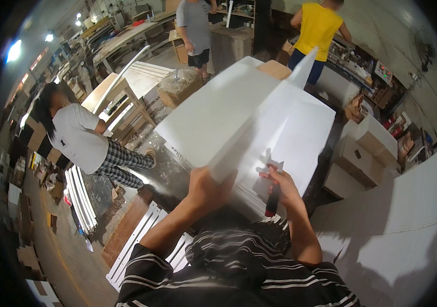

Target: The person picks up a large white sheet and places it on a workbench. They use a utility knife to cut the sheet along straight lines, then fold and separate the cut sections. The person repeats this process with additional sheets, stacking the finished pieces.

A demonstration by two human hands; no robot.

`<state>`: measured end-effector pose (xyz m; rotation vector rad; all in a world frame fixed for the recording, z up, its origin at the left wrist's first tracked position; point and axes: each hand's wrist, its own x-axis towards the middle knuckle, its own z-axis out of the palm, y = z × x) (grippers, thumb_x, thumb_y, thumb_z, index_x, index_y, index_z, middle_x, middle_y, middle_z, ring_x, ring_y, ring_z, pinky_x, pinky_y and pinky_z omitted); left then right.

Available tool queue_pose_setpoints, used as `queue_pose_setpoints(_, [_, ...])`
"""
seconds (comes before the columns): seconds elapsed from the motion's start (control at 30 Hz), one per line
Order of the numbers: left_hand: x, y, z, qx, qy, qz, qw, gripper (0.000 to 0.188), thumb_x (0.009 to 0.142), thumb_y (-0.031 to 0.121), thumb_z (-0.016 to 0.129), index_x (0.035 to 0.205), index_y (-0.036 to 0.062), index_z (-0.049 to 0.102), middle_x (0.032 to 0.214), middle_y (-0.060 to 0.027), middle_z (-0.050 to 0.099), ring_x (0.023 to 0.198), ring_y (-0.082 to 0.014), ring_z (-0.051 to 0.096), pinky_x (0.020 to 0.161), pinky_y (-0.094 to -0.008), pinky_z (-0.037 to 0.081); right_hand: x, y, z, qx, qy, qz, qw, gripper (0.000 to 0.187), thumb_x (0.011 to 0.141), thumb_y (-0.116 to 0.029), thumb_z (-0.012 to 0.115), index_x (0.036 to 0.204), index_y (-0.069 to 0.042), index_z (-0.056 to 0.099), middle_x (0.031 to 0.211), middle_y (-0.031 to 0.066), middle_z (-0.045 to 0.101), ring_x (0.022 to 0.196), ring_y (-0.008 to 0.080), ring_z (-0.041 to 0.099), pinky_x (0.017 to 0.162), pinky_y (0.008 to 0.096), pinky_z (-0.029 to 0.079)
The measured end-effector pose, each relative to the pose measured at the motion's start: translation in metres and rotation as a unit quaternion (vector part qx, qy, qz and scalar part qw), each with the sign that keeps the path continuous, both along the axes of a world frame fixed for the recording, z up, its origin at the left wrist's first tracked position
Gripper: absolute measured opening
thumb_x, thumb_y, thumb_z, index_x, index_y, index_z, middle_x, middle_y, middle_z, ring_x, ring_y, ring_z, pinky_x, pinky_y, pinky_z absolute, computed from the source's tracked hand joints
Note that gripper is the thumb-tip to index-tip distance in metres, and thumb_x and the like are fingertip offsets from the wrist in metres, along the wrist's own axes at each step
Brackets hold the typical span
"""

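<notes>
My left hand [209, 188] is closed on the near edge of a large white sheet [210, 105], which is lifted and tilted toward the left. Beneath and to the right of it lies another white sheet [303, 140], with a raised flap at its far end. Over this lower sheet, my right hand [284, 185] grips a box cutter [272, 200] with a dark and red handle. Its blade points up and away from me, a little above the sheet or touching it; I cannot tell which. Sheet edges look layered between my hands.
At the left stands a person in a white shirt [80, 135]; farther off are people in a grey shirt [194, 28] and a yellow top [318, 30]. Cardboard boxes [356, 158] sit to the right, near a tall white stack [402, 220]. White strips [139, 240] lie lower left.
</notes>
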<state>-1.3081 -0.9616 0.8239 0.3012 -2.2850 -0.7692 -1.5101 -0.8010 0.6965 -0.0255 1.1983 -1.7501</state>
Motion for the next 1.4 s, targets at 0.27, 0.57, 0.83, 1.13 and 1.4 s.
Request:
queue_pose_setpoints(0.27, [0.014, -0.080, -0.021, 0.365, 0.106, -0.005, 0.925, 0.019, 0.091, 0.002, 0.070, 0.108, -0.0052, 0.067, 0.094, -0.0049, 0.069, 0.082, -0.0138, 0.063, 0.071, -0.0305, 0.051, 0.017, -0.049, 0.004, 0.136, 0.154, -0.108, 0.973, 0.060, 0.088, -0.021, 0.082, 0.135, -0.001, 0.051, 0.090, 0.0080, 0.063, 0.054, 0.0121, 0.053, 0.046, 0.0277, 0.044])
queue_pose_setpoints(0.57, [0.015, -0.179, -0.083, 0.653, 0.190, 0.018, 0.733, 0.027, 0.095, 0.010, 0.067, 0.118, -0.0033, 0.064, 0.100, -0.0059, 0.069, 0.089, -0.0152, 0.065, 0.074, -0.0322, 0.052, 0.019, -0.104, 0.026, 0.169, 0.186, -0.170, 0.953, 0.036, 0.085, -0.023, 0.086, 0.087, -0.009, 0.053, 0.068, -0.0006, 0.052, 0.050, 0.0115, 0.050, 0.047, 0.0290, 0.043])
queue_pose_setpoints(0.83, [0.086, -0.269, -0.085, 0.404, -0.293, -0.060, 0.865, 0.051, 0.098, 0.038, 0.069, 0.066, -0.0006, 0.065, 0.053, -0.0049, 0.058, 0.046, -0.0143, 0.055, 0.045, -0.0294, 0.042, -0.022, -0.120, 0.034, 0.327, 0.391, -0.101, 0.855, 0.039, 0.087, -0.028, 0.083, 0.096, 0.003, 0.063, 0.071, 0.0029, 0.060, 0.048, 0.0099, 0.053, 0.044, 0.0278, 0.044])
queue_pose_setpoints(1.13, [0.011, -0.303, -0.120, -0.093, -0.227, 0.174, 0.954, 0.069, 0.093, 0.043, 0.069, 0.147, 0.0022, 0.051, 0.150, -0.0209, 0.053, 0.139, -0.0387, 0.048, 0.115, -0.0486, 0.037, -0.045, -0.143, 0.010, 0.377, 0.398, 0.037, 0.836, 0.036, 0.085, -0.024, 0.082, 0.092, 0.004, 0.061, 0.072, 0.0081, 0.062, 0.051, 0.0158, 0.057, 0.049, 0.0319, 0.047])
queue_pose_setpoints(1.4, [-0.011, -0.300, -0.153, -0.088, -0.171, 0.172, 0.966, 0.059, 0.096, 0.038, 0.067, 0.139, -0.0010, 0.057, 0.142, -0.0222, 0.060, 0.129, -0.0391, 0.059, 0.107, -0.0490, 0.047, -0.049, -0.156, 0.014, 0.420, 0.434, -0.005, 0.797, 0.039, 0.086, -0.025, 0.081, 0.109, 0.003, 0.068, 0.078, 0.0084, 0.066, 0.057, 0.0183, 0.061, 0.058, 0.0339, 0.050])
